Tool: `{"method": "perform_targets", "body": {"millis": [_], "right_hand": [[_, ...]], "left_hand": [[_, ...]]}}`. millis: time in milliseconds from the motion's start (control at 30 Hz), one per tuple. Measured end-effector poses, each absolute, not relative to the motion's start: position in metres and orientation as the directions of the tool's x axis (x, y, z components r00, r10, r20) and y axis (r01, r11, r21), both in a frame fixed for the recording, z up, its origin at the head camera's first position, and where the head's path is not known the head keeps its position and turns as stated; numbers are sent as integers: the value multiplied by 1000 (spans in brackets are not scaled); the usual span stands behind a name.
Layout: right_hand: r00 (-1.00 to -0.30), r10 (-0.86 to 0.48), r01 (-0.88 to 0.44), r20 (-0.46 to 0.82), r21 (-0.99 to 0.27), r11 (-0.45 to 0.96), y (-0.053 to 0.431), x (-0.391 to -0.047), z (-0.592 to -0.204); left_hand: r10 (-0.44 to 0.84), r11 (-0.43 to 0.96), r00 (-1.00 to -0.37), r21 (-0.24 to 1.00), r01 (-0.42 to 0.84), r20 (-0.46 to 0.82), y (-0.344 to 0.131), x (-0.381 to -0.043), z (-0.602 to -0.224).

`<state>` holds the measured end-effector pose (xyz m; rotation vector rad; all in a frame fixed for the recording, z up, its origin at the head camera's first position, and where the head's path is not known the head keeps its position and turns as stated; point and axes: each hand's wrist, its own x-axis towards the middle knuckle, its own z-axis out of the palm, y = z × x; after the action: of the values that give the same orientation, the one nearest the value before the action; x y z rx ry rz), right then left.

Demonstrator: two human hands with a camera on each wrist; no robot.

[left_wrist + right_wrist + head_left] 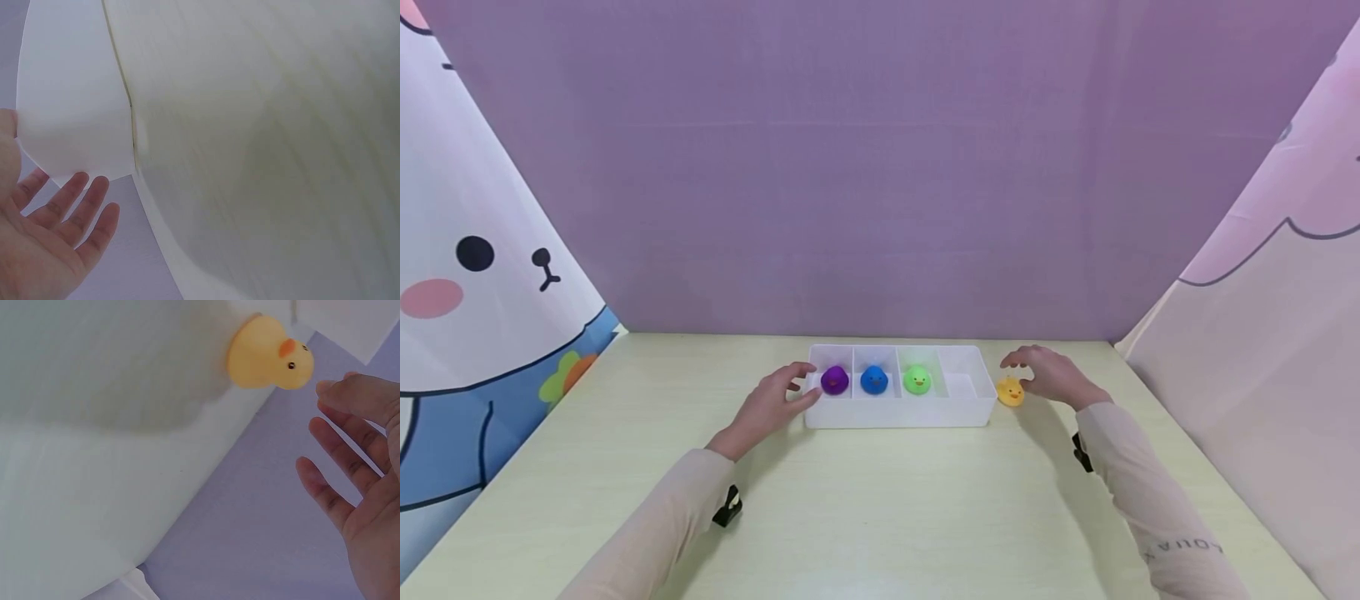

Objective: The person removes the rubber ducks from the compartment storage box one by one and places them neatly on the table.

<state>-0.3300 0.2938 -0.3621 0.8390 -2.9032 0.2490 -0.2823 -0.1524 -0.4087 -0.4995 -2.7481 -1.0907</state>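
A white box [898, 412] with several compartments in a row stands on the table. From left to right it holds a purple duck [835, 381], a blue duck [874, 380] and a green duck [917, 380]; the rightmost compartment [958, 385] has no duck. My left hand [772, 398] is at the box's left end, fingers spread and fingertips at its wall. Just outside the right end sits a yellow duck [1011, 392] on the table. Beside and above it hovers my right hand [1051, 372], its fingers loosely bent; in the right wrist view a gap separates them from the yellow duck [265, 353].
The pale table [880, 508] reaches back to a purple cloth wall [880, 167]. Printed cloth panels stand at the left [490, 317] and right [1270, 367]. Both forearms lie over the table's front part.
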Motion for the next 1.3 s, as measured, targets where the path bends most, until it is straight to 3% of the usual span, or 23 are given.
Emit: {"method": "perform_targets", "body": {"millis": [300,533,1033,1300], "right_hand": [[-832,-530,-551,162,-129,825,284,-334,-347],[-787,-585,-613,197,-142,777,270,-338,-340],[-772,-618,-635,148,-136,761,229,-334,-338],[-711,-682,-702,173,-113,703,208,-337,-341]], "left_hand": [[254,686,-934,633,358,253,-152,-282,-408],[253,684,-934,636,357,253,-153,-283,-408],[249,687,-936,635,353,250,-153,-282,-408],[251,685,-936,638,351,246,-153,-281,-408]]}}
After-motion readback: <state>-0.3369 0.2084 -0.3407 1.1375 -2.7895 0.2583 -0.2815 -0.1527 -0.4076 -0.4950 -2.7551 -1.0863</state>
